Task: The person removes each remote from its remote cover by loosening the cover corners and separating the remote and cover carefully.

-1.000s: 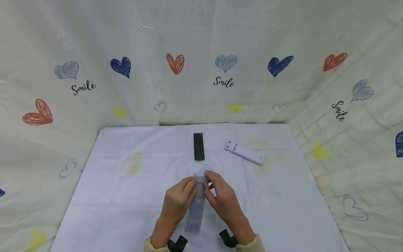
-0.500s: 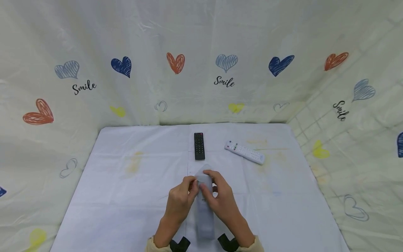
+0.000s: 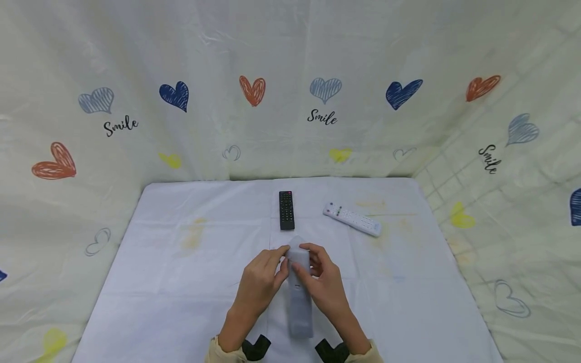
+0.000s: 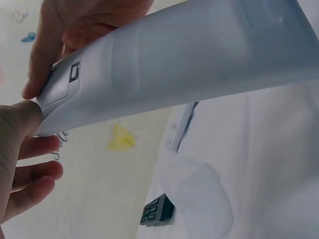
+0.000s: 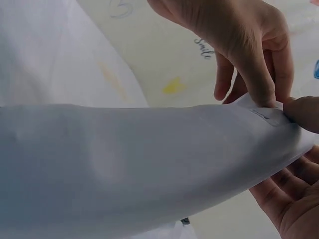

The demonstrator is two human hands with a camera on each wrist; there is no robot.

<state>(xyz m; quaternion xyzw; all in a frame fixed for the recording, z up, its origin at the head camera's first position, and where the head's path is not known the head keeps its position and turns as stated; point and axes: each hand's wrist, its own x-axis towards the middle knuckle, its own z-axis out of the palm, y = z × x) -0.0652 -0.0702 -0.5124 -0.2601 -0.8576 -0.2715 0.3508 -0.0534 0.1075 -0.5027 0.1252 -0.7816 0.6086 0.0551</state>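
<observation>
A pale grey remote control (image 3: 299,307) is held lengthwise between both hands, its far end at the fingertips. The side with a small slotted latch (image 4: 75,72) shows in the left wrist view. My left hand (image 3: 260,280) pinches the far end from the left, with thumb and index fingertips at its edge and the other fingers loose (image 4: 37,174). From the right, my right hand (image 3: 324,282) grips the same end, thumb on the upper face and index finger at the tip. The right wrist view shows the remote's long side (image 5: 124,164) and both hands at its end.
A black remote control (image 3: 286,210) lies beyond the hands. A white remote control (image 3: 352,219) lies slanted to its right. A whitish translucent piece (image 4: 199,199) is on the white-covered table (image 3: 181,302) near the black one. A heart-printed curtain (image 3: 281,126) stands behind.
The held remote has shifted right and its near end has swung right. My left hand's fingers have shifted along the far end; the right hand keeps hold. The other remotes stay put.
</observation>
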